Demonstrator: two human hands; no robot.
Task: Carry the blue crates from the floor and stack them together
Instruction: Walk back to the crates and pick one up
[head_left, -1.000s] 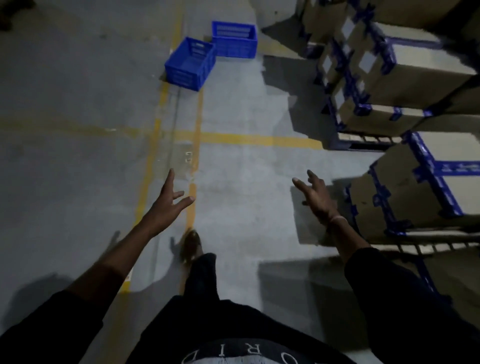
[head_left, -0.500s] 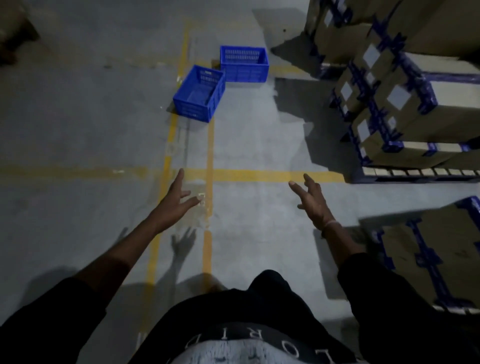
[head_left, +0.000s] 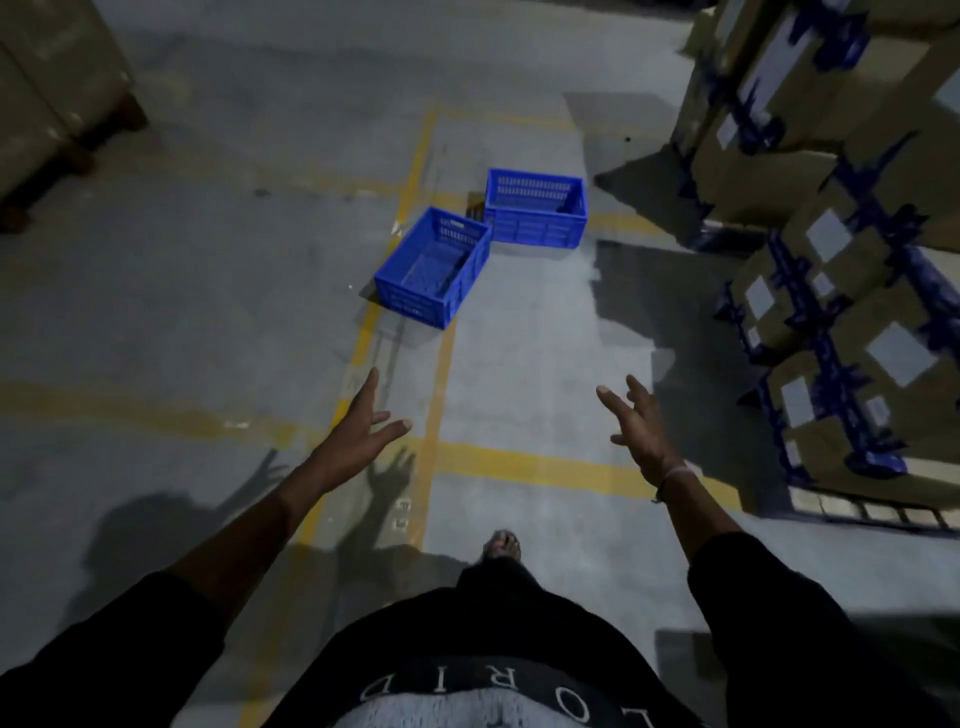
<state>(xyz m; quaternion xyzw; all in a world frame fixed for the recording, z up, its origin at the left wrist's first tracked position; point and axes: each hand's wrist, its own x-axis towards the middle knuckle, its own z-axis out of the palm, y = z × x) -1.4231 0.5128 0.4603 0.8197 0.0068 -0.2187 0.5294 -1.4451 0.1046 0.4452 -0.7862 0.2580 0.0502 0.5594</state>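
Two blue crates are seen on the concrete floor ahead, both empty and upright: the near crate (head_left: 434, 267) is set askew across a yellow line (head_left: 440, 395), and the far crate (head_left: 536, 207) is placed just behind it, corner to corner or very nearly so. Neither is stacked yet. The left hand (head_left: 358, 431) and right hand (head_left: 636, 423) are held out in front with fingers spread, nothing gripped, well short of the crates. The approach is judged the step in hand. It would be done well if the near crate were taken by its two short ends, lifted level, and lowered squarely onto the far crate so that the rims are seated. On the shirt (head_left: 498, 691) the letters "ORID" can be read, upside down; labels on the stacked cartons (head_left: 831, 280) are too blurred to be made out.
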